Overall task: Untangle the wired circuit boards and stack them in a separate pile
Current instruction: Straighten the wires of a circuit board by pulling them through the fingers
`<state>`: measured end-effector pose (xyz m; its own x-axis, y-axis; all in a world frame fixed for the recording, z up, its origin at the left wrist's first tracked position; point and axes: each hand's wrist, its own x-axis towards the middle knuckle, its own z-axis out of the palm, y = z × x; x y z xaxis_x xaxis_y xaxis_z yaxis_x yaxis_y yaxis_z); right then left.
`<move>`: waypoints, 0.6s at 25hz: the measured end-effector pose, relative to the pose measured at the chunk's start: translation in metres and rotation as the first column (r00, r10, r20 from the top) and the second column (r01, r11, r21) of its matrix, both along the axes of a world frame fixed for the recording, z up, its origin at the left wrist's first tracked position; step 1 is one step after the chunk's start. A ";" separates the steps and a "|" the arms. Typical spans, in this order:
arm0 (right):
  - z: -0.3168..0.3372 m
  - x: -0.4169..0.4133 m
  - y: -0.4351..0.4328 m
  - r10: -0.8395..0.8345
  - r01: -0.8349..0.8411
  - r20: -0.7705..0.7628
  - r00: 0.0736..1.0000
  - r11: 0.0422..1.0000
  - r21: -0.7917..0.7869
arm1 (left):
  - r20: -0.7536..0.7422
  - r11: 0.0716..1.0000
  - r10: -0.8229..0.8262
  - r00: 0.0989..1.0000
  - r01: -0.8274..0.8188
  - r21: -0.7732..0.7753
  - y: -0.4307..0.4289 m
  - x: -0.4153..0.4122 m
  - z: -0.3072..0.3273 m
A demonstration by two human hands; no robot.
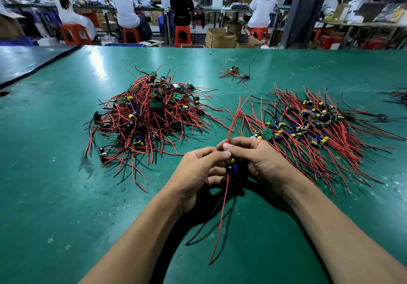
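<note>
Both my hands meet over the green table, holding one small wired circuit board (232, 167) with blue and yellow parts. My left hand (198, 173) pinches it from the left; my right hand (259, 162) grips it and its red wires from the right. Red wires (233, 121) rise from my fingers, while another red wire and a black one hang down toward me. A tangled heap of wired boards (149, 116) lies to the left. A flatter, sorted pile of wired boards (312, 127) lies to the right, wires roughly aligned.
A few loose boards with wires (235, 73) lie farther back on the green table (66, 195). More wires (399, 95) show at the right edge. Beyond the table's far edge, people sit on red stools at other benches, among cardboard boxes.
</note>
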<state>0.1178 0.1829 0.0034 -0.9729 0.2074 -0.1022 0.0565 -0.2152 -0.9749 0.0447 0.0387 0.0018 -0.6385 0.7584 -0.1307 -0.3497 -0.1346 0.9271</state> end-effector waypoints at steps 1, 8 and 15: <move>0.001 0.000 -0.001 -0.010 0.010 0.008 1.000 1.000 0.013 | -0.005 1.000 0.011 1.000 -0.011 -0.005 0.000 0.000 0.000; 0.000 -0.006 -0.009 -0.119 0.118 0.047 0.992 0.993 0.023 | -0.083 0.989 0.128 0.988 -0.134 -0.068 0.005 0.003 0.002; -0.003 -0.012 0.003 -0.289 0.278 0.067 0.955 0.950 0.145 | -0.145 0.971 0.172 0.974 -0.193 -0.143 0.011 0.011 0.005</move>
